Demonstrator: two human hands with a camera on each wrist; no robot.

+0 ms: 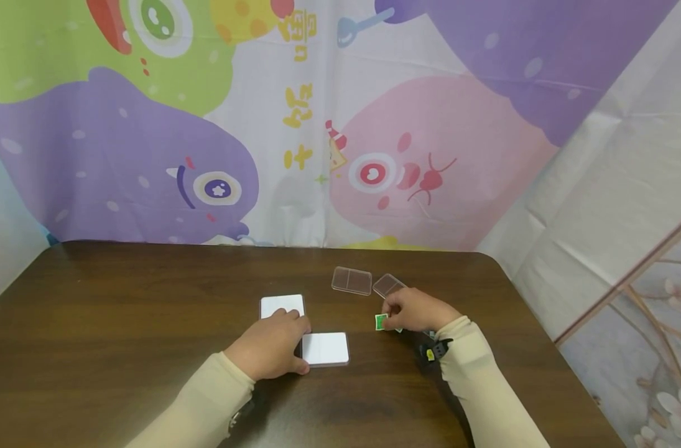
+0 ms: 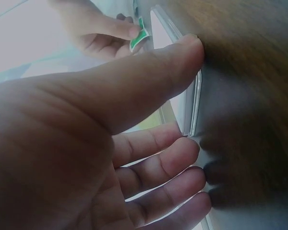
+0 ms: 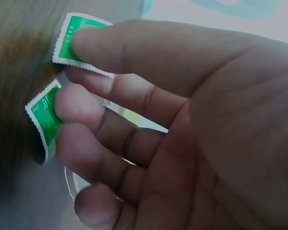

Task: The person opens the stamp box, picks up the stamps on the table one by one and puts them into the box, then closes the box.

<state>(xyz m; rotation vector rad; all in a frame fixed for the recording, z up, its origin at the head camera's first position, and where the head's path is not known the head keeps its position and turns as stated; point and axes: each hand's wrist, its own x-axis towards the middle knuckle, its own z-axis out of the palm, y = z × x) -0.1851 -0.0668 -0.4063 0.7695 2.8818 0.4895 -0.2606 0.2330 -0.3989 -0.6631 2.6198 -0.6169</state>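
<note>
Between thumb and index finger, my right hand (image 1: 421, 309) pinches a green postage stamp (image 3: 81, 36) with a white perforated edge. A second green stamp (image 3: 45, 115) shows at the tips of the middle and ring fingers in the right wrist view. My left hand (image 1: 273, 345) holds a flat, clear-edged case with a white face (image 1: 326, 348) by its left end, thumb at the near corner and index finger at the far side. Partly under the left fingers lies another white-faced case (image 1: 281, 303).
Two transparent flat cases lie farther back on the dark wooden table (image 1: 150, 298): one case (image 1: 351, 281) is in full view, the other case (image 1: 389, 284) sits partly behind the right hand. A cartoon-printed cloth (image 1: 295, 205) hangs behind the table's back edge.
</note>
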